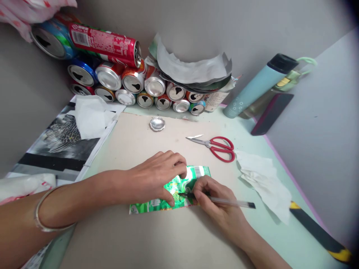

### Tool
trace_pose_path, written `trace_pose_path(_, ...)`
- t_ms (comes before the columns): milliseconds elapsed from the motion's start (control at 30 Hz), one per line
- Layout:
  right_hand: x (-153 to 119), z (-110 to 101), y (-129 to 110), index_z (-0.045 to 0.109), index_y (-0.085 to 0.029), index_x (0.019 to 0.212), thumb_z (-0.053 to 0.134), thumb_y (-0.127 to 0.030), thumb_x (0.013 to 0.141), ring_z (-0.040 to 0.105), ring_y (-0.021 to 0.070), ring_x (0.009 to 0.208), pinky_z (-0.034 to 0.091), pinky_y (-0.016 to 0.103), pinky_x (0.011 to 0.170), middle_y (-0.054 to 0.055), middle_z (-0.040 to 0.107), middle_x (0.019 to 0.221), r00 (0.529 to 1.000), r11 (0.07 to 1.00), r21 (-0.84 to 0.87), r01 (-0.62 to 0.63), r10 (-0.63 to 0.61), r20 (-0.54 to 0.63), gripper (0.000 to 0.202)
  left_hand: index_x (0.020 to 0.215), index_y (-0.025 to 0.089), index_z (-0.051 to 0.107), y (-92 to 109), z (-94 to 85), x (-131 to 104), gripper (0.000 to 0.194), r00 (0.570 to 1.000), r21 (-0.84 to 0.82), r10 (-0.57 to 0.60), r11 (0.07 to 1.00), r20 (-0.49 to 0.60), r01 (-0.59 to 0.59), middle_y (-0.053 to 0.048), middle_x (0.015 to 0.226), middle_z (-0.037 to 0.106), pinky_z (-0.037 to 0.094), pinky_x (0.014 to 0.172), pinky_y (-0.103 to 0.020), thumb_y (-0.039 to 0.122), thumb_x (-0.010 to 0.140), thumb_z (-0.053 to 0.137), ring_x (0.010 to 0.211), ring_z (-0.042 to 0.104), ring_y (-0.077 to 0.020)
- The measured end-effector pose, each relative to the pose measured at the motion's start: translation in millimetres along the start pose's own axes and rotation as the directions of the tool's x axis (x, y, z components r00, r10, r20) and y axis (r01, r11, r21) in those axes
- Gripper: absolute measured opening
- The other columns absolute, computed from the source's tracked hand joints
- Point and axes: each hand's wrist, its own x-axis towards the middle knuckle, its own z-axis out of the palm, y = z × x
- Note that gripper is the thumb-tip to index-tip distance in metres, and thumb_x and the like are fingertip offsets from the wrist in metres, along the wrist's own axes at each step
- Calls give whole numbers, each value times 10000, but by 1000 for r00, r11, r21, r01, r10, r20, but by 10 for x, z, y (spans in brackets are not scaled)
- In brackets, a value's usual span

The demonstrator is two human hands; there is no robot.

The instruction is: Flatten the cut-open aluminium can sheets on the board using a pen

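A green printed sheet (140, 207), shiny like metal cut from a drink can, lies flat on the beige board. My left hand (155, 177) rests over it, thumb and fingers apart and pressing on its surface; the palm hides part of the print. In my right hand (217, 198) is a pen (232, 202) with a clear barrel, gripped near its dark tip, which points left onto the sheet. Whether the tip touches the sheet I cannot tell. Red-handled scissors (221, 148) lie slightly open beyond my right hand, and a small silver can end (157, 124) sits farther back.
Drink cans (155, 86) are stacked along the back wall, with curved metal sheets (193, 71) on top. A blue bottle (258, 87) leans at the back right. Crumpled white paper (265, 183) and a black-and-yellow cutter (316, 229) lie right. A printed picture (63, 132) is at left.
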Motion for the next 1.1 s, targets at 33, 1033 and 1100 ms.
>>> trace_pose_path(33,0,-1,-1,522,-211,750,536,-281,948,440,144,614,365,259,563,-17,519,668,1000,1000,4,-2,2,1,210,1069,229,557,1,-1,0,483,1000,0,-4,1000,3,4,-58,1333,545,398,961,-373,279,739,906,1197,506,-273)
trace_pose_path(1033,1,-3,-20,538,-212,774,535,-257,949,466,142,619,381,259,569,-17,548,678,1000,1000,-6,-2,2,27,181,1096,223,549,16,-24,-8,562,999,1,-26,1000,36,26,-57,1348,524,393,982,-379,283,701,945,1217,490,-281)
trace_pose_path(1100,-7,-9,-17,538,-212,778,530,-255,955,476,145,628,383,264,578,-14,557,687,999,1000,-10,-2,2,40,182,1093,223,550,13,-20,-5,559,999,2,-22,1000,34,22,-60,1346,527,389,988,-381,296,705,946,1222,489,-281)
